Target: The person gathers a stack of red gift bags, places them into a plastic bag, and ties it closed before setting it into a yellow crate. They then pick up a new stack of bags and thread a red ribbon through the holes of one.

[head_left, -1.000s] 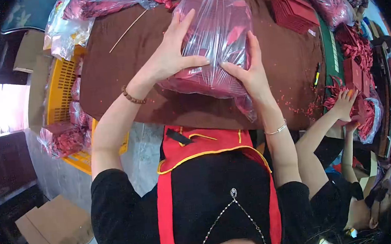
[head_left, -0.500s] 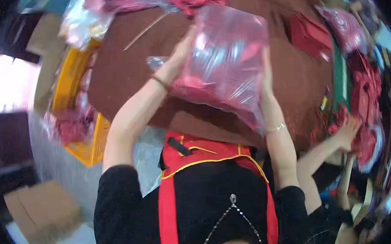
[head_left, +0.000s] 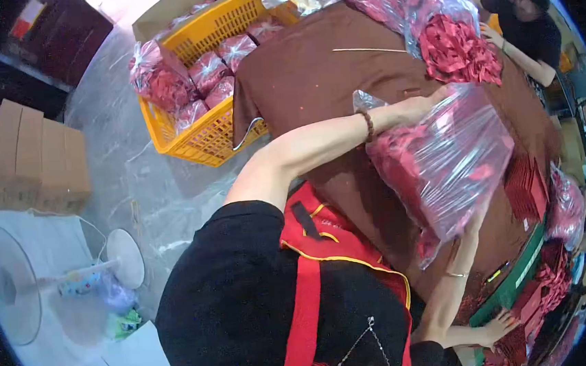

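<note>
A clear plastic bag (head_left: pixel 443 164) filled with red paper-like pieces is held between my two hands, tilted over the brown cloth-covered table. My left hand (head_left: pixel 432 102) grips the bag's far upper side, its fingers partly hidden behind the plastic. On the near lower side, my right hand (head_left: pixel 474 222) supports the bag, with most of its fingers out of sight. Beside the bag lies a stack of folded red pieces (head_left: pixel 526 189). A loose heap of red pieces (head_left: pixel 458 53) sits farther back.
A yellow crate (head_left: pixel 190 146) of filled, tied bags stands left of the table (head_left: pixel 284 73). A thin stick (head_left: pixel 368 50) lies on the cloth. Another person's hand (head_left: pixel 497 328) is at lower right, near a green board (head_left: pixel 514 282). A person (head_left: pixel 525 24) stands upper right. Cardboard boxes (head_left: pixel 36 158) stand left.
My view has swung left, bringing the crate and floor into fuller sight. The bag, still between both hands, has tilted and sits farther right in view.
</note>
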Motion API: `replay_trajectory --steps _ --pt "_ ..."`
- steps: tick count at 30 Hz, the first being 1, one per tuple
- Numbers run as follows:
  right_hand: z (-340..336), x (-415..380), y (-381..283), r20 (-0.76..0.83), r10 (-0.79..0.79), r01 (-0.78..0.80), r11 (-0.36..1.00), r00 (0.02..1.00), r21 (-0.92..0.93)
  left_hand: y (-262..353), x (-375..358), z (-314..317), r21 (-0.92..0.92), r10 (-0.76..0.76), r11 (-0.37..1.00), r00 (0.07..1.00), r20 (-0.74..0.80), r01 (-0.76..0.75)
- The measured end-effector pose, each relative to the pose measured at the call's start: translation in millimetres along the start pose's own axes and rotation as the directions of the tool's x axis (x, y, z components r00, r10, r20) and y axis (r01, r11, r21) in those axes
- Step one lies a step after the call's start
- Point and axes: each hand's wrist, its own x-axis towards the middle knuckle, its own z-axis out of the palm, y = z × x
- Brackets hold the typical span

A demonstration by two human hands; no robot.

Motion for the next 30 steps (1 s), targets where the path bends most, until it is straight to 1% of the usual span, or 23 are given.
replay_trajectory --steps 2,3,4,5,6,7,8,9,10,11,12,13,14,15,16,17,19,21,22,24,25,27,30 --pt "17 -5 -27 -0.052 -0.013 0.013 1.000 0.999 0.008 5 -7 -1 0.125 -0.023 0.991 0.993 -0.119 0.038" --pt "24 -5 -35 -0.127 -0.030 0.033 0.999 0.992 0.024 7 -6 -4 0.025 0.040 0.999 0.999 -0.023 -0.039" --pt "29 -5 -41 -0.214 -0.048 0.057 0.998 0.976 0.034 3 -7 -1 0.077 0.261 0.965 0.953 -0.155 -0.252" --pt "28 -6 -45 -0.316 -0.072 0.088 0.995 0.946 0.037 -1 -5 5 0.144 0.474 0.881 0.842 -0.257 -0.451" --pt "28 -6 -44 -0.366 -0.080 0.095 0.995 0.927 0.023 -22 5 8 0.352 0.733 0.680 0.610 -0.301 -0.643" --pt "28 -5 -43 -0.366 -0.076 0.091 0.996 0.927 0.024 -26 -2 3 0.390 0.812 0.578 0.556 -0.179 -0.717" --pt "29 -3 -42 -0.373 -0.079 0.094 0.995 0.925 0.023 -35 -12 8 0.557 0.737 0.629 0.643 -0.207 -0.542" --pt "29 -2 -40 -0.381 -0.085 0.103 0.994 0.921 0.026 -26 -27 7 0.293 0.487 0.858 0.849 -0.206 -0.421" --pt "30 1 -38 -0.393 -0.088 0.112 0.993 0.915 0.037 -24 -34 8 0.248 0.752 0.654 0.651 -0.104 -0.715" --pt "30 3 -36 -0.397 -0.088 0.118 0.992 0.914 0.052 1 -53 14 -0.013 0.508 0.859 0.854 -0.111 -0.513" --pt "29 4 -34 -0.388 -0.091 0.126 0.990 0.917 0.065 48 -71 27 -0.041 0.251 0.962 0.931 -0.266 -0.271" --pt "28 6 -31 -0.369 -0.095 0.135 0.987 0.925 0.083 4 -59 -3 0.024 0.436 0.898 0.881 -0.181 -0.439" --pt "26 7 -29 -0.343 -0.090 0.133 0.986 0.935 0.104 0 -44 -33 0.218 0.638 0.762 0.764 -0.092 -0.610" --pt "24 7 -26 -0.306 -0.079 0.123 0.984 0.949 0.127 46 -50 -23 0.535 0.756 0.621 0.617 -0.218 -0.573" --pt "22 8 -22 -0.258 -0.073 0.115 0.982 0.964 0.150 69 -42 -23 0.566 0.749 0.634 0.601 -0.280 -0.526" --pt "19 8 -18 -0.201 -0.075 0.111 0.978 0.977 0.175 98 -38 -19 0.572 0.818 0.529 0.557 -0.147 -0.627" --pt "11 8 -8 -0.057 -0.083 0.094 0.971 0.995 0.222 145 -33 -6 0.679 0.686 0.327 0.659 0.308 -0.658" --pt "1 9 6 0.114 -0.092 0.060 0.965 0.989 0.254 155 -10 14 0.571 0.607 -0.122 0.394 0.690 -0.812" --pt "-27 49 66 0.020 -0.217 0.217 0.976 0.976 0.034 158 -6 25 0.483 0.493 -0.181 0.346 0.798 -0.857" --pt "-16 18 27 0.089 -0.053 0.042 0.991 0.995 0.127 161 -4 37 0.467 0.246 -0.274 0.408 0.879 -0.841" --pt "-8 5 10 -0.015 -0.055 0.056 0.983 0.998 0.175 159 1 36 0.459 0.214 -0.268 0.412 0.886 -0.847" --pt "-6 -11 -5 0.009 0.068 -0.068 0.965 0.998 0.252 163 6 32 0.433 0.193 -0.414 0.388 0.901 -0.801" --pt "-8 -30 -6 -0.023 0.052 -0.047 0.984 0.998 0.171 163 10 28 0.430 0.160 -0.509 0.409 0.898 -0.746"
